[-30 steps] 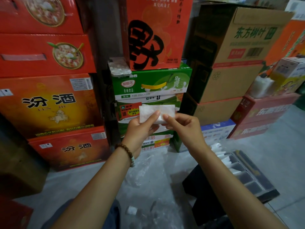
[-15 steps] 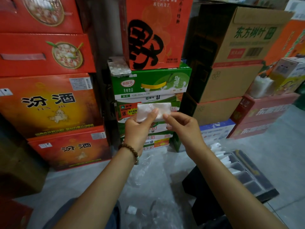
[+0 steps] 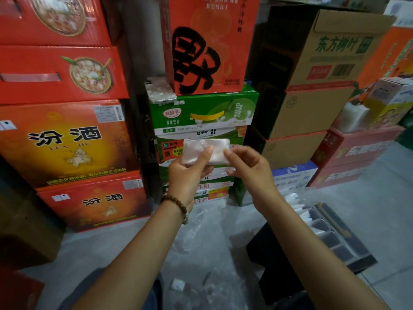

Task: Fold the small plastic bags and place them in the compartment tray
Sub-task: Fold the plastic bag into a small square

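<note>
Small plastic bag (image 3: 194, 149) held up in front of the green milk-drink carton (image 3: 201, 115), just below its printed face. Over the last second it has shrunk from a wide, flat rectangle to a shorter, thicker packet; a fold is judged under way, and placement not yet begun. The left hand (image 3: 187, 175) grips the bag's left half, thumb pressed on its front; the right hand (image 3: 250, 168) pinches its right edge. The film is thin, translucent, glossy and creased. The compartment tray (image 3: 342, 229), dark, rigid and divided into rectangular cells, lies low to the right of the carton; white folded bags (image 3: 298, 205) stand in its far cells.
</note>
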`<action>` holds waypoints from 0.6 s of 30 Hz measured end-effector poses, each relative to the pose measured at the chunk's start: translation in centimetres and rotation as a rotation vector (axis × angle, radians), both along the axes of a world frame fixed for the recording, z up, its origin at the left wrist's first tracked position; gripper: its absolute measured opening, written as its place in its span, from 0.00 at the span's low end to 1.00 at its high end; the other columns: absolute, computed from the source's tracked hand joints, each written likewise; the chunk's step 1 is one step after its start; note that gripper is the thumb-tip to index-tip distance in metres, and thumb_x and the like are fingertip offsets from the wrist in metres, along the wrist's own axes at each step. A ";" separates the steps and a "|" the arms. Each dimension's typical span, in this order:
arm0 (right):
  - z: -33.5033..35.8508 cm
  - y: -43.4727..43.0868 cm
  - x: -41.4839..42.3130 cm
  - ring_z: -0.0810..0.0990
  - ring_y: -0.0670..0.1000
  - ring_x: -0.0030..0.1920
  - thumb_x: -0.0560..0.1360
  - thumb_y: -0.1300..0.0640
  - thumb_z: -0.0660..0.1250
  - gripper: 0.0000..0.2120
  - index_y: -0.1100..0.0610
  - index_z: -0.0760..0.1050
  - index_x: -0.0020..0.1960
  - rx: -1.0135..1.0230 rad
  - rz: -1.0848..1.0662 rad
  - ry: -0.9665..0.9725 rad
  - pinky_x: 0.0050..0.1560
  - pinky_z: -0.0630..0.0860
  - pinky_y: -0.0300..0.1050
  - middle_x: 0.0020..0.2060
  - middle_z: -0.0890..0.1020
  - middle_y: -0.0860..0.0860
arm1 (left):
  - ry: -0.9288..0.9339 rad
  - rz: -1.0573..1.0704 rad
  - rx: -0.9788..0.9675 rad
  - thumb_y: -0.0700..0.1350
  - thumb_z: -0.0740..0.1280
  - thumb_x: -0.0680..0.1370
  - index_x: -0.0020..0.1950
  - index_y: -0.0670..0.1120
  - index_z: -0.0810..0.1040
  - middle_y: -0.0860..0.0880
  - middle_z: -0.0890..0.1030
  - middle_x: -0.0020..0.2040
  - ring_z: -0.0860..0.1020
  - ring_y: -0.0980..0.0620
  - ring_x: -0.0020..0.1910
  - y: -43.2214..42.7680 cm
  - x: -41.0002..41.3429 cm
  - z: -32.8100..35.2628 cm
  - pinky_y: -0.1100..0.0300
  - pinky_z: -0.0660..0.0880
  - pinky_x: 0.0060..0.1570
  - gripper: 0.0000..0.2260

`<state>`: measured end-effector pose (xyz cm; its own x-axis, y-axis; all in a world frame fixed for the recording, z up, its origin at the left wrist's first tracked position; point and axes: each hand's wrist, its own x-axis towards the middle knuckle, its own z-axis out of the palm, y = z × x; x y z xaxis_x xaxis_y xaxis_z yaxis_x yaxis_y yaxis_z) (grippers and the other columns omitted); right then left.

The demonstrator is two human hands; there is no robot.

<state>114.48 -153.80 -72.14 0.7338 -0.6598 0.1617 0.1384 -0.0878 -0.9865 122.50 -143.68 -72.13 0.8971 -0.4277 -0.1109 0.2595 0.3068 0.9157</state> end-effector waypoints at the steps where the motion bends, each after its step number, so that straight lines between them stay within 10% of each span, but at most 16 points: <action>1: 0.1 0.1 0.1 0.80 0.46 0.44 0.75 0.53 0.70 0.09 0.57 0.75 0.51 0.033 -0.045 -0.025 0.43 0.80 0.42 0.44 0.80 0.52 | -0.003 -0.006 0.003 0.44 0.73 0.72 0.49 0.43 0.80 0.47 0.84 0.44 0.83 0.56 0.40 0.0 -0.1 0.1 0.67 0.77 0.38 0.08; 5: -0.2 0.5 0.3 0.77 0.47 0.32 0.73 0.39 0.66 0.20 0.56 0.72 0.49 0.035 -0.101 0.044 0.34 0.76 0.45 0.36 0.78 0.50 | -0.044 -0.078 0.008 0.43 0.73 0.73 0.51 0.42 0.81 0.48 0.85 0.43 0.84 0.55 0.42 -0.3 -1.2 0.1 0.66 0.77 0.38 0.09; 18: -0.3 2.6 0.9 0.74 0.37 0.31 0.79 0.60 0.66 0.10 0.58 0.70 0.39 -0.144 -0.264 -0.180 0.32 0.69 0.30 0.31 0.75 0.46 | -0.159 0.072 0.063 0.48 0.66 0.78 0.41 0.45 0.80 0.44 0.83 0.40 0.82 0.52 0.39 -0.7 -1.9 0.3 0.64 0.78 0.34 0.09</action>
